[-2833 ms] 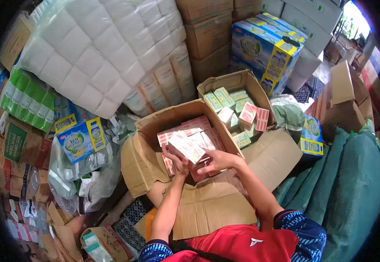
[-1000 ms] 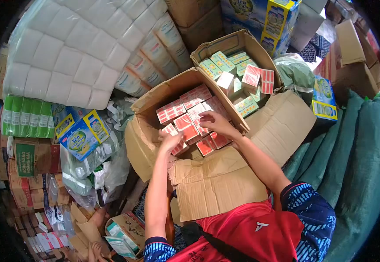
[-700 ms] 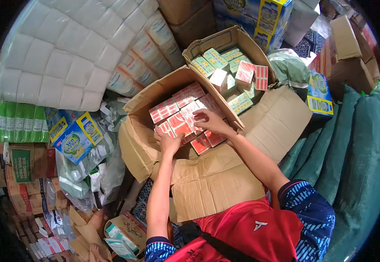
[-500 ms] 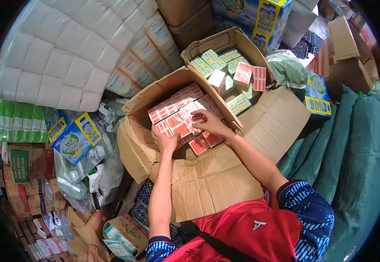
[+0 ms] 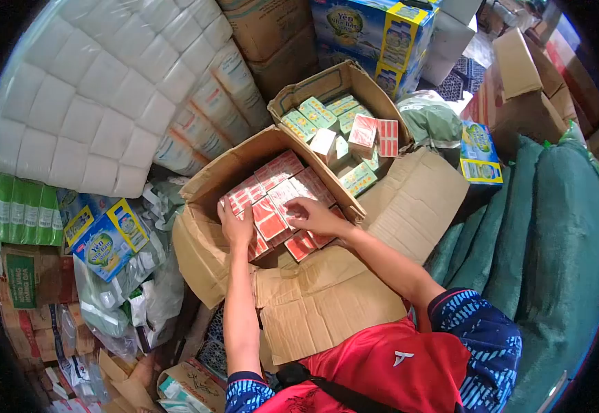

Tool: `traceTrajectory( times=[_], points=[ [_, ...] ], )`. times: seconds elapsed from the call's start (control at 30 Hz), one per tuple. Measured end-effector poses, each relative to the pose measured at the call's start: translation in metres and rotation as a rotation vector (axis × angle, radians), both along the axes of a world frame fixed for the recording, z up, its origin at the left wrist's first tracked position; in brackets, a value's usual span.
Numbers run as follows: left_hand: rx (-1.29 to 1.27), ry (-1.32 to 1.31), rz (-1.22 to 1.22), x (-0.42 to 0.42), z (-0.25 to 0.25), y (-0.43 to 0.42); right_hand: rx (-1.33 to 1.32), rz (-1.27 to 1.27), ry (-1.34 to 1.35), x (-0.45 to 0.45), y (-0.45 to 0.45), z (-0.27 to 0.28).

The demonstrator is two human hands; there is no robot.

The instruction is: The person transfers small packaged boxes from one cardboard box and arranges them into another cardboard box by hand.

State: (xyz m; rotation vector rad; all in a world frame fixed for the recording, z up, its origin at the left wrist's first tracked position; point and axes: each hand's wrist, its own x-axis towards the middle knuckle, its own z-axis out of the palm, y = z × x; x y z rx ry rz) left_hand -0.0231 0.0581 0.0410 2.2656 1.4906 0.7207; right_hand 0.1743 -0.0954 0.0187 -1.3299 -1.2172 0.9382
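An opened cardboard box [image 5: 200,184] in front of me holds several red-and-white packs [image 5: 270,217], set close together in rows. On the left side of these packs rests my left hand [image 5: 236,226], thumb and fingers apart. My right hand [image 5: 319,219] is over the packs on the right, its fingers bent and spread, touching or just above a pack's edge. Neither hand has lifted a pack. Behind, a second cardboard box [image 5: 287,96] contains green-and-yellow packs [image 5: 318,112] with a few red-and-white packs [image 5: 387,138] on top.
Large plastic-wrapped white bundles [image 5: 86,103] stand at the left. Blue drink cartons [image 5: 348,27] are stacked at the back. Full green sacks [image 5: 564,241] lean on the right. Plastic bags [image 5: 117,303] lie at the lower left. A wide box flap [image 5: 327,296] folds toward me.
The whole view has shifted slightly, with the boxes lower and further left. My right hand has lowered toward the packs. My left hand stays at their left side.
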Motion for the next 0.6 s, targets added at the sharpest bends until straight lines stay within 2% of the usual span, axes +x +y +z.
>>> traceTrajectory(
  times=[0.1,0.17,0.23,0.3,0.37,0.43,0.5,0.53,0.6],
  points=[
    [-0.010,0.030,0.017,0.000,0.006,-0.005,0.050,0.103,0.029,-0.007,-0.006,0.072],
    [0.032,0.007,0.001,-0.001,-0.003,-0.004,0.385,-0.036,-0.151,0.001,-0.006,0.125],
    [0.013,-0.007,0.021,0.003,-0.004,-0.005,0.431,-0.156,0.034,0.025,-0.016,0.171],
    [0.030,-0.007,0.046,0.006,-0.004,-0.005,0.340,-0.478,0.093,0.067,-0.018,0.159],
    [0.016,-0.049,0.050,0.005,-0.005,-0.003,0.323,-0.809,-0.261,0.124,-0.014,0.131],
    [-0.030,-0.140,0.032,0.003,-0.006,0.002,0.072,-0.974,-0.782,0.183,-0.014,0.078],
    [-0.039,-0.165,0.032,0.002,-0.011,0.006,-0.220,-0.974,-0.810,0.212,-0.016,0.037],
    [-0.047,-0.150,0.044,0.002,-0.009,0.004,-0.349,-0.909,-0.731,0.213,-0.016,0.037],
    [-0.053,-0.139,0.064,0.001,-0.008,0.000,-0.475,-0.841,-0.859,0.209,-0.009,0.036]
  ],
)
